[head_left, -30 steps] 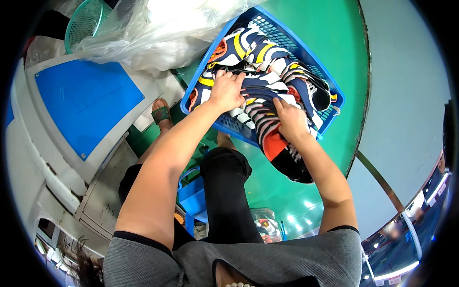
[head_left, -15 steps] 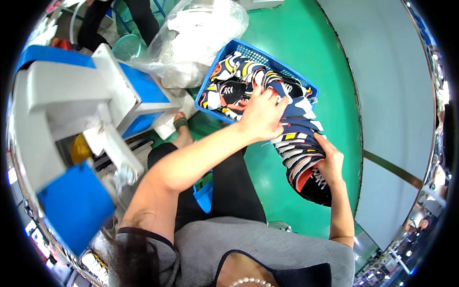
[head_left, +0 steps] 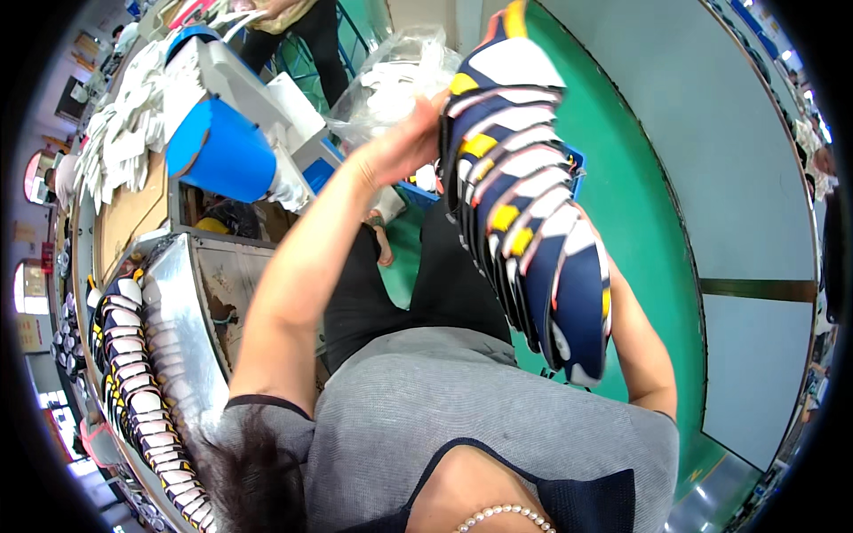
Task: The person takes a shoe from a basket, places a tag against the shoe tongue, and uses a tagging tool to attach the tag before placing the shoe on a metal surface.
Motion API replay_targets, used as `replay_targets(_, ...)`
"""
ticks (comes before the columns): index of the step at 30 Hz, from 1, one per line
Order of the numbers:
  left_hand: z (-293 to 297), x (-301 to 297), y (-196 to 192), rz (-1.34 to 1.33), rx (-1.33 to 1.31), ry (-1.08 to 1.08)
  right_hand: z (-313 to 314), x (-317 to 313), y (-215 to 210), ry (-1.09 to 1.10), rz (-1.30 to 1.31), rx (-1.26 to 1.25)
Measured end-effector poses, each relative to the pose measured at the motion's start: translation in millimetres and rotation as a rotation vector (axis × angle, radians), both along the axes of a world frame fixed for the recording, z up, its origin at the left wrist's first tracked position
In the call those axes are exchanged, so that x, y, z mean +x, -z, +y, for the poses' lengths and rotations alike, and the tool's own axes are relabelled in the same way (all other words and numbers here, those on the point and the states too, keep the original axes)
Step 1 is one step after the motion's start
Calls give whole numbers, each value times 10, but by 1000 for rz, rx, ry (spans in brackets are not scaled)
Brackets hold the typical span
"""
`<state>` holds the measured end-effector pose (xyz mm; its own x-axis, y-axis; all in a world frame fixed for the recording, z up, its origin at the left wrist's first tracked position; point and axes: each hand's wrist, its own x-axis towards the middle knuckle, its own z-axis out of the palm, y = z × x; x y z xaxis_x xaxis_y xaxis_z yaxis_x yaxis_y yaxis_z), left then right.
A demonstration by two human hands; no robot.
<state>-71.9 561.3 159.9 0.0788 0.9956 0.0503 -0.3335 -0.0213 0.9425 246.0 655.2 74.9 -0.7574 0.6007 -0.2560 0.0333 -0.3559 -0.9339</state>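
A long stack of nested shoe uppers [head_left: 524, 191] hangs in front of me, navy, white and yellow with black and coral edges. It runs from the far upper end down towards my right side. My left hand [head_left: 404, 147] grips its upper left side, with the fingertips hidden behind the uppers. Mostly covered by the stack, my right hand [head_left: 593, 233] holds it from the right and behind; its fingers do not show. Below and behind the stack, part of a blue plastic basket [head_left: 579, 169] is visible on the floor.
On my left stand a metal-topped table [head_left: 182, 306] with another long row of shoe uppers [head_left: 142, 391], and a machine with a blue panel [head_left: 222, 151]. White pieces [head_left: 124, 124] are heaped beyond. A clear bag [head_left: 395, 84] lies ahead, near another person's legs [head_left: 311, 49]. A grey panel [head_left: 711, 151] borders the right.
Both hands have lifted the stack of uppers up from the basket and closer to me. My view has shifted, bringing the left-hand table and its row of uppers into sight.
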Motion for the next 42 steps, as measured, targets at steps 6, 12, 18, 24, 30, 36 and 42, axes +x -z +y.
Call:
replay_targets(6, -1197, -18, 1576, -412, -669, -328, -346, -783, 409, -551, -356, 151)
replay_targets(12, -1951, -296, 2223, -514, -921, -548, -1065, -1740, 761, -742, -850, 247)
replay_targets(18, -2035, -352, 168, 233, -381, -626, -1533, -2057, 619, -676, -1009, 267)
replay_targets(24, -2312, -40, 606, 459, -929, 70, -1531, -1992, 440, -805, -744, -104)
replay_targets(30, -2148, 134, 1178, 465, -1052, -200, -1654, -1802, 756, -629, -580, 684)
replay_targets(36, -2131, 378, 1415, 244, -768, -441, -1491, -1752, 545, -629, -670, 718)
replay_targets(42, -2300, 282, 1207, -145, -856, -339, -1389, -2083, 1031, -493, -93, 894)
